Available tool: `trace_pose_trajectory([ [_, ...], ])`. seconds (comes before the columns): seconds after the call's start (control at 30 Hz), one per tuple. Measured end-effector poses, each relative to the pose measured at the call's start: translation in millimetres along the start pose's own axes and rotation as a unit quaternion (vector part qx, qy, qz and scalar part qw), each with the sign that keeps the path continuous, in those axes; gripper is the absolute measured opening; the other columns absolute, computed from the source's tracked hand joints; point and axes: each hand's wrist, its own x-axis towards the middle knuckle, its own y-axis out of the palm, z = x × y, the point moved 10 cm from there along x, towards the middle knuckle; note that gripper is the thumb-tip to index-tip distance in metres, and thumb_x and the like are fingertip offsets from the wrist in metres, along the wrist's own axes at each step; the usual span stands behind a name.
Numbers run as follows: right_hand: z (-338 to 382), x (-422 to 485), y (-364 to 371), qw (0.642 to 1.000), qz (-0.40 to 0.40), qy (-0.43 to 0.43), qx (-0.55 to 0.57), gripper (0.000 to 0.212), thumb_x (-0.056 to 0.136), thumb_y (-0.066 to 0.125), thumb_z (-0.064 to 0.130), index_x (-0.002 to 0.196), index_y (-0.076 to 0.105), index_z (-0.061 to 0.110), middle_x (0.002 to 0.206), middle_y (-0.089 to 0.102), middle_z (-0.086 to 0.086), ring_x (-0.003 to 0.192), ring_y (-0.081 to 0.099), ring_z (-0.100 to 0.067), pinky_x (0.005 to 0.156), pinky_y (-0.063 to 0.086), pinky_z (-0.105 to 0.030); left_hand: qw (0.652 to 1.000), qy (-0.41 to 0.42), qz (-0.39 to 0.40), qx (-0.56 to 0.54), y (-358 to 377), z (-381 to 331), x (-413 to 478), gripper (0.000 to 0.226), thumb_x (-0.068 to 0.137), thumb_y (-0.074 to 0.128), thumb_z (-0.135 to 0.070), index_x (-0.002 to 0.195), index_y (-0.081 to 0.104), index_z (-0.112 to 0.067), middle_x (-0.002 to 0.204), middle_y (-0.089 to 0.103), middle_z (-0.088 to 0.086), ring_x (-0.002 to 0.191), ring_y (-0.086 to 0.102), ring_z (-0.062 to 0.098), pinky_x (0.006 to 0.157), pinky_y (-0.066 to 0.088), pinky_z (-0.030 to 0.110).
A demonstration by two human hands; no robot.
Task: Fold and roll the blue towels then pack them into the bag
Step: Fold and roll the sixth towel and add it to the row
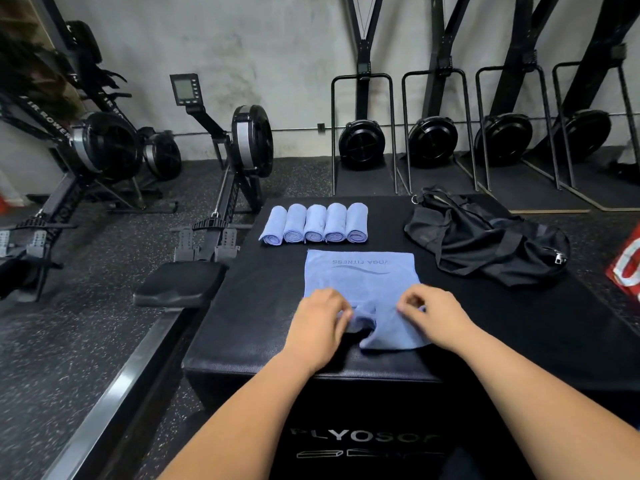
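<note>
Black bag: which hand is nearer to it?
Right. The right hand pinches the flat towel, nearer the person and left of the black bag; the left hand grips it farther left.

Matt cloth towel [360,282]; matt black box [263,306]

Left hand [318,322] and right hand [438,317], pinch grip on blue towel [360,278], near edge

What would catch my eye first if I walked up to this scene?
Probably the two hands at the centre: the left hand and right hand pinch the near edge of a blue towel spread on a black box. Just beyond it lies a neat row of five rolled towels, with a crumpled black bag to their right.
</note>
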Motion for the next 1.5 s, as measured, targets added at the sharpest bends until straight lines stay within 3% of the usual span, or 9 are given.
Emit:
trace_pose_trajectory([
  [0.2, -0.9, 0.8, -15.7, 0.997, -0.049, 0.0, -0.059, 0.024, 0.083, 0.075, 0.018, 0.094, 0.065, 0.036, 0.097, 0.057, 0.014, 0.087, 0.058, -0.011, 0.079, 0.052, -0.036, 0.988, -0.142, -0.043, 0.039, -22.1, 45.8, 4.7, 0.003, 0.099, 0.06, -0.03, 0.102, 0.059, -0.03, 0.092, 0.067, -0.011, 0.09, 0.057, 0.022, 0.081, 0.042, 0.041],
  [0.3, 18.4, -9.2, 18.6, 0.993, 0.063, -0.063, -0.079, 0.014, 0.077, 0.068, 0.047, 0.09, 0.065, 0.044, 0.097, 0.055, 0.015, 0.091, 0.057, -0.008, 0.082, 0.052, -0.036, 0.994, -0.112, 0.01, -0.004, -6.7, 47.3, -2.8, 0.011, 0.092, 0.062, -0.034, 0.102, 0.06, -0.032, 0.093, 0.07, -0.015, 0.092, 0.061, 0.018, 0.086, 0.049, 0.042],
  [0.4, 15.8, -20.1, 48.9, 0.976, 0.135, -0.086, -0.146, 0.049, 0.071, 0.063, 0.078, 0.106, 0.066, 0.045, 0.107, 0.053, 0.018, 0.103, 0.049, -0.007, 0.087, 0.047, -0.031, 0.996, -0.075, 0.047, -0.005, 6.1, 37.9, -10.1, 0.03, 0.087, 0.057, -0.055, 0.107, 0.066, -0.034, 0.101, 0.072, -0.018, 0.097, 0.064, 0.012, 0.091, 0.05, 0.038],
  [0.73, -29.6, 2.4, -22.4, 0.978, -0.142, 0.119, 0.096, 0.014, 0.094, 0.073, 0.039, 0.09, 0.074, 0.025, 0.084, 0.073, 0.005, 0.081, 0.065, -0.018, 0.076, 0.048, -0.034, 0.981, -0.185, -0.052, 0.011, -11.1, 55.2, -3.3, 0.036, 0.097, 0.059, -0.021, 0.132, 0.063, -0.026, 0.102, 0.068, -0.002, 0.1, 0.058, 0.027, 0.086, 0.045, 0.044],
  [0.93, -27.0, 0.2, -5.4, 0.995, -0.065, 0.058, -0.053, 0.031, 0.087, 0.068, 0.021, 0.108, 0.069, 0.043, 0.104, 0.061, 0.01, 0.096, 0.06, -0.019, 0.082, 0.053, -0.039, 0.966, -0.257, 0.023, 0.018, 1.2, 77.1, -5.4, 0.019, 0.096, 0.059, -0.037, 0.11, 0.069, -0.03, 0.106, 0.066, 0.0, 0.105, 0.059, 0.028, 0.087, 0.047, 0.043],
  [1.0, -10.3, -2.2, 5.9, 0.999, -0.028, -0.004, -0.035, 0.015, 0.091, 0.071, 0.043, 0.106, 0.071, 0.044, 0.103, 0.062, 0.017, 0.098, 0.059, -0.012, 0.089, 0.051, -0.036, 0.969, -0.247, 0.029, 0.009, 6.1, 77.2, -4.4, 0.019, 0.093, 0.062, -0.043, 0.108, 0.068, -0.034, 0.106, 0.068, -0.006, 0.104, 0.06, 0.025, 0.089, 0.048, 0.043],
  [1.1, 0.6, -10.9, 31.6, 0.986, 0.072, -0.06, -0.137, 0.055, 0.08, 0.066, 0.077, 0.126, 0.065, 0.047, 0.115, 0.058, 0.021, 0.11, 0.05, -0.007, 0.093, 0.044, -0.036, 0.971, -0.238, 0.027, 0.016, 6.4, 74.4, -1.8, 0.025, 0.093, 0.065, -0.043, 0.117, 0.066, -0.034, 0.109, 0.07, -0.011, 0.106, 0.058, 0.023, 0.09, 0.043, 0.041],
  [1.37, -16.1, -3.3, -21.7, 0.99, -0.132, 0.051, -0.014, 0.022, 0.086, 0.069, 0.021, 0.101, 0.077, 0.036, 0.089, 0.068, 0.019, 0.095, 0.062, -0.015, 0.082, 0.05, -0.034, 0.964, -0.251, -0.074, 0.043, -26.3, 83.3, 6.9, 0.017, 0.104, 0.054, -0.032, 0.108, 0.068, -0.023, 0.107, 0.069, 0.0, 0.101, 0.058, 0.03, 0.084, 0.043, 0.044],
  [1.5, -5.4, 2.1, -20.3, 0.995, -0.091, 0.021, -0.02, 0.007, 0.085, 0.073, 0.039, 0.091, 0.072, 0.039, 0.089, 0.068, 0.018, 0.088, 0.061, -0.008, 0.08, 0.051, -0.034, 0.968, -0.239, -0.077, 0.01, -27.7, 85.0, 16.8, 0.018, 0.103, 0.056, -0.034, 0.101, 0.069, -0.022, 0.103, 0.07, -0.001, 0.099, 0.062, 0.029, 0.087, 0.048, 0.044],
])
